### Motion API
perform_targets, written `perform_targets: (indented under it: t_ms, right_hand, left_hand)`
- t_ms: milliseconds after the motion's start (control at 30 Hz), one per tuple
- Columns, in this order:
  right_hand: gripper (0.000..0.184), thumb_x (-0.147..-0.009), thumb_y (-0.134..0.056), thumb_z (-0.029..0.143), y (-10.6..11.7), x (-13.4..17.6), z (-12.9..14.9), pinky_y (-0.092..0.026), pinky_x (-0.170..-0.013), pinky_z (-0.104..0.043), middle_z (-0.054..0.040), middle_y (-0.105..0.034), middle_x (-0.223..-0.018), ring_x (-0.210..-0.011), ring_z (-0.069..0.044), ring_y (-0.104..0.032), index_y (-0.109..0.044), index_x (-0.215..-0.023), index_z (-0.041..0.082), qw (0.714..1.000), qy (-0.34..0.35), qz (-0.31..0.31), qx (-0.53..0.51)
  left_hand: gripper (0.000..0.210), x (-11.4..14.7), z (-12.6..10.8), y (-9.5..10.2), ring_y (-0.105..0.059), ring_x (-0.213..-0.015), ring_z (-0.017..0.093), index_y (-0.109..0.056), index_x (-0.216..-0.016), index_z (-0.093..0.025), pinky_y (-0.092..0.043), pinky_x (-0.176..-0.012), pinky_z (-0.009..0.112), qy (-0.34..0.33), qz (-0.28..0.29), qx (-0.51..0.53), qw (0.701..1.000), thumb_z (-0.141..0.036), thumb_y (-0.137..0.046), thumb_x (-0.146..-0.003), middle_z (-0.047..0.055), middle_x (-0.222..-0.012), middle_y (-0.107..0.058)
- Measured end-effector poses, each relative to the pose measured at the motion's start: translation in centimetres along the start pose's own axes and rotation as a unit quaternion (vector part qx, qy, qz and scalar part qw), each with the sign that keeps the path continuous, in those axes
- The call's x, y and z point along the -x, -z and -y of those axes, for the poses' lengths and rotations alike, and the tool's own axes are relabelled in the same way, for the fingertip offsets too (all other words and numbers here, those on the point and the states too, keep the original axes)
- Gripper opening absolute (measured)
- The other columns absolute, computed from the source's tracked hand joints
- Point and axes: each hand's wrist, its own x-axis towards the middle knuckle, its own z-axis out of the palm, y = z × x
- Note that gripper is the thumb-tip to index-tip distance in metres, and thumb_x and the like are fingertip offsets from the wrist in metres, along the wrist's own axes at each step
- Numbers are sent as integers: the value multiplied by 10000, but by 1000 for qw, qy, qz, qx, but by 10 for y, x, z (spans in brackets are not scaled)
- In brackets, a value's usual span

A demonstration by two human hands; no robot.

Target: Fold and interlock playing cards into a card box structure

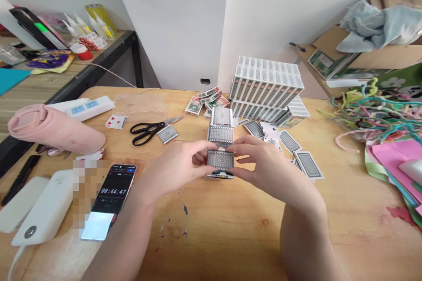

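Observation:
My left hand (180, 167) pinches the left edge of a grey-backed playing card (220, 160) with notched edges, thumb at the near corner. At its opposite edge, the fingers and thumb of my right hand (263, 160) close on the same card. It forms the near end of a narrow, column-like card structure; a second patterned card (220, 134) and a third card (221, 116) lie farther along it. Beneath the near card, a colourful printed edge shows. Left of the structure are black-handled scissors (148, 132) and a cut card piece (168, 133).
Stacked card boxes (267, 83) stand behind, with loose packs (194, 105) beside them. Face-down cards (309, 164) lie at right, near pipe cleaners (376, 112) and coloured paper (389, 160). A phone timer (114, 193), power bank (49, 206) and pink tumbler (59, 129) occupy the left.

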Motion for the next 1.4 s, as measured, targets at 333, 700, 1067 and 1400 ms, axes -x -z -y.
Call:
perform_targets:
  t_ms: [333, 700, 1067, 1400]
  right_hand:
    - [224, -805, -609, 244, -1, 0, 1, -572, -803, -345, -45, -597, -1053, -820, -143, -630, -655, -1022, 215, 1000, 10, 6, 15]
    - [242, -810, -622, 307, -4, 0, 2, -561, -810, -360, -41, -580, -1060, -814, -149, -611, -655, -1033, 219, 1000, 4, 4, 30]
    - [255, -796, -645, 305, -6, -2, 8, -557, -776, -349, -27, -577, -1046, -838, -156, -607, -631, -1041, 235, 999, -12, 2, 39]
    - [275, -793, -629, 310, -4, 3, 3, -551, -743, -344, -15, -590, -1089, -812, -152, -619, -618, -1058, 239, 997, -33, 2, 73]
  left_hand:
    - [360, -3, -1, 1, -663, -791, 155, -610, -1169, -298, -507, -713, 273, -37, 29, -34, 998, -280, -605, -809, -35, -900, -715]
    - [355, 1, -1, 1, -655, -789, 174, -646, -1168, -239, -485, -724, 277, -87, -12, -122, 989, -335, -581, -832, 16, -908, -724]
    - [363, 9, -2, -1, -669, -843, 181, -608, -1210, -284, -486, -746, 284, -95, -28, -188, 977, -384, -552, -865, 7, -978, -725]
    - [710, 69, 76, 51, -442, -1196, 469, -455, -1231, -1, -392, -912, 501, 283, -174, -409, 850, -584, -410, -827, 290, -1260, -496]
